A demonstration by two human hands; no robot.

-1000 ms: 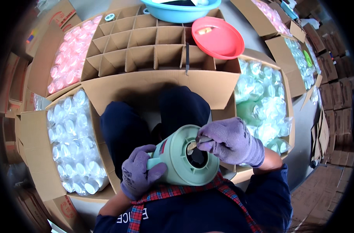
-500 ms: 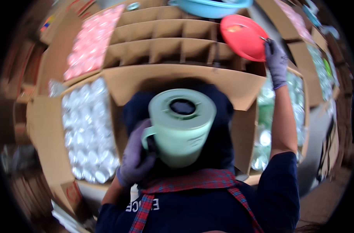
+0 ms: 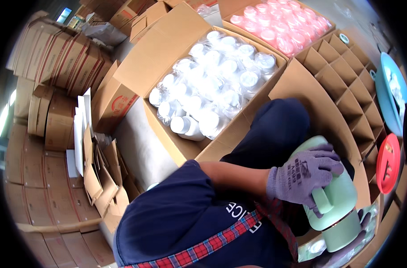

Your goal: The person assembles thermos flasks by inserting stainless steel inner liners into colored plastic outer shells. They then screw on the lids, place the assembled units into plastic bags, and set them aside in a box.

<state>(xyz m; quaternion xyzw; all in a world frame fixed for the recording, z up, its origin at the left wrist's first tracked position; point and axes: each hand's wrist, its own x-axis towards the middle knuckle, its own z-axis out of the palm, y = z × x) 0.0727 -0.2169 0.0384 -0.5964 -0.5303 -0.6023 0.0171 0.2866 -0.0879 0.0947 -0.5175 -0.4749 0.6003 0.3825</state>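
Note:
In the grey glove, my left hand [image 3: 302,176] is closed over a mint-green jug [image 3: 342,190] by its handle and upper side. The jug lies tilted at the lower right. Against its lower end sits a narrower green cylindrical piece [image 3: 342,234], with a thin shiny line between the two. My right hand [image 3: 353,248], also gloved, is mostly hidden behind this piece, with fingers curled around its far side. I cannot tell whether the piece belongs to the jug or is separate.
Left of centre is an open carton [image 3: 179,145] of plastic-wrapped white bottles, with pink wrapped items [image 3: 284,27] beyond. A divided carton [image 3: 337,80] stands at right, beside a blue basin [image 3: 389,89] and red dish [image 3: 388,163]. Stacked cartons [image 3: 47,196] line the left.
The view has swung left. My right hand has come from the red dish to the jug's lower end. My left hand keeps hold of the jug, which is now tilted over.

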